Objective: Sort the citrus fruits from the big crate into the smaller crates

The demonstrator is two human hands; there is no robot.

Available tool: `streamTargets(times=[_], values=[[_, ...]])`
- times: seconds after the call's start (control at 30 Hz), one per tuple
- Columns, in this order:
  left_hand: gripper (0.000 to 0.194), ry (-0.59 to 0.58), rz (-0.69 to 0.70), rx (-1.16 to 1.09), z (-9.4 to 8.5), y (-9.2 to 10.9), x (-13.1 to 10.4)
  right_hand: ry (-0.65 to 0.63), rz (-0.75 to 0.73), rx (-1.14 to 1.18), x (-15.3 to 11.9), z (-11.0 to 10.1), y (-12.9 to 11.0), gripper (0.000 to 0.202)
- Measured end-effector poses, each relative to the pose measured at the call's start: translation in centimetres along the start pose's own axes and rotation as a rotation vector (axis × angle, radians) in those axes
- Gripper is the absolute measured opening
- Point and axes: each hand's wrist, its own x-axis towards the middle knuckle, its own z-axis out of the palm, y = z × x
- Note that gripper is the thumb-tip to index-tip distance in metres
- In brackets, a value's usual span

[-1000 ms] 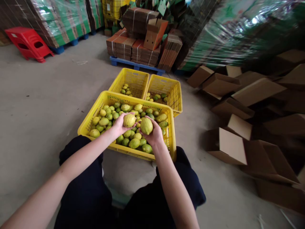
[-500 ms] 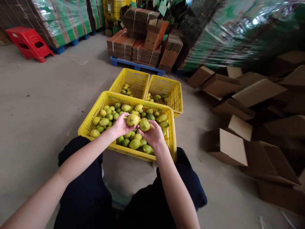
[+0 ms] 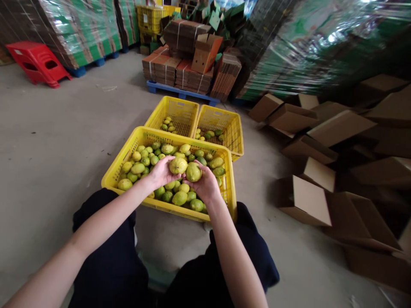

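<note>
A large yellow crate [image 3: 118, 171] in front of my knees holds many yellow-green lemons [image 3: 180, 198]. Above its middle, my left hand [image 3: 161, 173] is wrapped round a yellowish lemon [image 3: 178, 165]. My right hand [image 3: 207, 184] grips a greener lemon [image 3: 193, 172] just beside it. The two hands almost meet, fingertips close together under the fruit. Behind the large crate stand two smaller-looking yellow crates, the left one [image 3: 183, 105] and the right one [image 3: 237, 128], each with several lemons on its bottom.
Open cardboard boxes [image 3: 311, 199] lie heaped on the right. Flattened cartons [image 3: 192, 79] are stacked on a blue pallet [image 3: 183, 93] at the back. A red stool [image 3: 38, 62] stands at the far left, near wrapped green stacks [image 3: 80, 30].
The greener lemon in my right hand has turned and sits a little lower. Both hands still hold their lemons. The whole view has shifted slightly.
</note>
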Motion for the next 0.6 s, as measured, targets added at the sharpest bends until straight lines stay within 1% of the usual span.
streamTargets(times=[0.1, 0.13, 0.2, 0.23, 0.33, 0.4, 0.5, 0.6], values=[[0.027, -0.054, 0.028, 0.028, -0.1, 0.1, 0.0, -0.046, -0.013, 0.006, -0.1, -0.2, -0.3, 0.029], [0.024, -0.074, 0.057, 0.053, -0.2, 0.1, 0.0, -0.06, -0.045, -0.009, -0.2, -0.2, -0.4, 0.03], [0.018, -0.095, 0.163, 0.12, -0.3, 0.0, -0.1, -0.065, -0.165, -0.062, -0.4, -0.3, -0.7, 0.036], [0.022, -0.094, 0.239, 0.156, -0.3, 0.0, -0.2, -0.064, -0.237, -0.097, -0.5, -0.3, -0.8, 0.042], [0.05, -0.079, 0.49, 0.243, -0.3, -0.2, -0.6, -0.068, -0.447, -0.259, -1.1, -0.3, -1.1, 0.061], [0.06, -0.091, 0.599, 0.281, -0.2, -0.4, -0.8, -0.069, -0.587, -0.419, -1.5, -0.3, -0.8, 0.067], [0.062, -0.143, 0.684, 0.362, -0.2, -0.7, -1.1, 0.026, -0.832, -0.638, -1.6, -0.3, -0.2, 0.068], [0.061, -0.152, 0.71, 0.393, -0.2, -0.9, -1.2, 0.101, -1.009, -0.764, -1.5, -0.4, 0.3, 0.058]])
